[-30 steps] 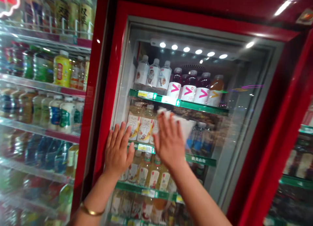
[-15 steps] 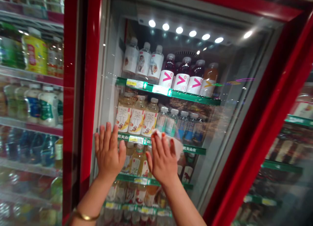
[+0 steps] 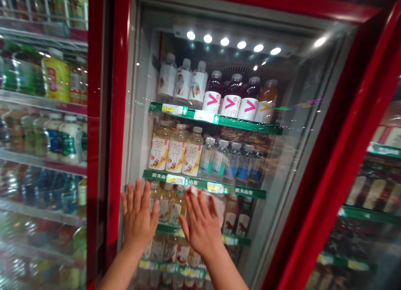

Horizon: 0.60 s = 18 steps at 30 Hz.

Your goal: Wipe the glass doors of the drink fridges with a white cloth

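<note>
My left hand [image 3: 139, 217] lies flat with fingers spread at the left side of the glass door [image 3: 291, 164]. Its palm faces the pane and nothing shows in it. To its right, my right hand [image 3: 202, 223] presses a white cloth [image 3: 220, 206] against the same glass. The cloth sticks out past the fingertips and to the right of the fingers; the rest is hidden beneath the hand. Behind the pane, the hands cover part of a shelf of bottles [image 3: 230, 219], below a green shelf edge [image 3: 244, 192].
A red frame [image 3: 120, 93] borders the cooler on the left, and a slanting red frame [image 3: 338, 156] on the right. Inside are rows of bottles [image 3: 191, 156]. Shelves of drinks [image 3: 56, 79] stand at left, and another cooler's bottles [image 3: 376, 192] at right.
Both hands are lower on the glass than before, and the right one has also shifted slightly left with the white cloth. The left wrist's gold bracelet has gone out of view.
</note>
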Each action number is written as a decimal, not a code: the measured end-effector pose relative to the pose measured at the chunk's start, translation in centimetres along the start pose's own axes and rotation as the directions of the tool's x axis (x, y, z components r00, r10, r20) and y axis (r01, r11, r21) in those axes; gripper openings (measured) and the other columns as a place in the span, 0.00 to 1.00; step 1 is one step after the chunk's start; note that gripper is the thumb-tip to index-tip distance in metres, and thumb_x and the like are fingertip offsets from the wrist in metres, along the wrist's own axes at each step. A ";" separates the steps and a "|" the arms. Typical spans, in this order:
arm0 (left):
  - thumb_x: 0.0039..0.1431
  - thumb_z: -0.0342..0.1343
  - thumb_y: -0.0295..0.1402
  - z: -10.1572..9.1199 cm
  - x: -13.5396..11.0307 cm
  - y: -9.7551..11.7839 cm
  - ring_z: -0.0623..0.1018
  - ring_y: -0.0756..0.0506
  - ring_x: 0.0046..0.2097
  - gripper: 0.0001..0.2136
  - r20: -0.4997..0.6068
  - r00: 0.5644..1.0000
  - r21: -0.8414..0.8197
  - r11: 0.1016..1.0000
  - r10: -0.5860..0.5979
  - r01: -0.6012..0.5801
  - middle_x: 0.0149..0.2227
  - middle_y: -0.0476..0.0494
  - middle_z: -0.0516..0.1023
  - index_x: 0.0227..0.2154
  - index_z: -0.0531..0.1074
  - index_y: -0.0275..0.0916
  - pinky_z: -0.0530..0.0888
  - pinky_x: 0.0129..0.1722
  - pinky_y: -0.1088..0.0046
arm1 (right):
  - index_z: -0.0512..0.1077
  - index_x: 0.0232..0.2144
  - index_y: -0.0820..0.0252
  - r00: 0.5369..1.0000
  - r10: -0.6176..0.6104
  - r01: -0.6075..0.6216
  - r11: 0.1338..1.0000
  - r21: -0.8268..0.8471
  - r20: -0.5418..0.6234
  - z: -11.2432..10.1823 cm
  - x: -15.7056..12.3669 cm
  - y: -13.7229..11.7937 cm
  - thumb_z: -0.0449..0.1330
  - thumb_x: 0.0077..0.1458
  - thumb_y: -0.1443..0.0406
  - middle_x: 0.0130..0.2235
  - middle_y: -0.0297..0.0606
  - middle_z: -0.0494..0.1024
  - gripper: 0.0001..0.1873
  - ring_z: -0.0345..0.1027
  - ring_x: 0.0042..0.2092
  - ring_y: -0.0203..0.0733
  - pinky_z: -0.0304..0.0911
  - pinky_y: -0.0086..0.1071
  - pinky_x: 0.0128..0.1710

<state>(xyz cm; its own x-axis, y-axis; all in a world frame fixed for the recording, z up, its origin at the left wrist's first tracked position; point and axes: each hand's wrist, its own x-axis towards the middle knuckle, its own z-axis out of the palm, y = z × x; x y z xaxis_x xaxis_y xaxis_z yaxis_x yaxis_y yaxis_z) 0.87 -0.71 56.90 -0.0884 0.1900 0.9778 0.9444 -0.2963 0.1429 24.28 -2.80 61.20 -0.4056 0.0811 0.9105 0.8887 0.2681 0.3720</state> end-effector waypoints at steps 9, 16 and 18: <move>0.72 0.54 0.30 -0.4 0.4 0.1 0.38 0.40 0.83 0.40 -0.003 0.999 -0.005 0.999 0.041 -0.041 0.83 0.42 0.37 0.80 0.41 0.41 0.37 0.82 0.53 | 0.34 0.81 0.57 0.718 0.654 -0.674 0.739 -0.005 -0.237 -1.6 5.7 12.1 0.45 0.76 0.53 0.80 0.60 0.43 0.41 0.36 0.80 0.73 0.45 0.84 0.72; 0.69 0.60 0.29 -1.8 1.1 -0.7 0.45 0.40 0.83 0.42 -0.037 0.997 -0.067 0.995 0.074 -0.077 0.83 0.44 0.44 0.80 0.46 0.45 0.44 0.82 0.54 | 0.44 0.80 0.59 0.990 -0.138 0.136 0.985 0.104 0.008 2.1 16.5 -3.2 0.50 0.76 0.56 0.80 0.38 0.53 0.39 0.35 0.82 0.48 0.51 0.54 0.79; 0.69 0.60 0.27 -2.3 1.8 -1.2 0.50 0.41 0.82 0.41 -0.051 0.996 -0.125 0.989 0.071 -0.077 0.82 0.47 0.49 0.79 0.49 0.50 0.50 0.82 0.54 | 0.51 0.79 0.59 0.944 -0.311 0.300 0.948 0.108 0.108 1.6 14.0 -2.8 0.50 0.76 0.56 0.79 0.32 0.57 0.36 0.35 0.82 0.41 0.56 0.39 0.77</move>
<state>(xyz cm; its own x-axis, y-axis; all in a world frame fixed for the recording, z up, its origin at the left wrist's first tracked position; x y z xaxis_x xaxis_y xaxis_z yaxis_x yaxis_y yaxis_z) -1.12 -2.16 58.79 -0.0369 0.1203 0.9921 0.9012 -0.4250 0.0850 15.74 -0.91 72.60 -0.6824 0.0968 0.7246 0.6976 0.3823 0.6059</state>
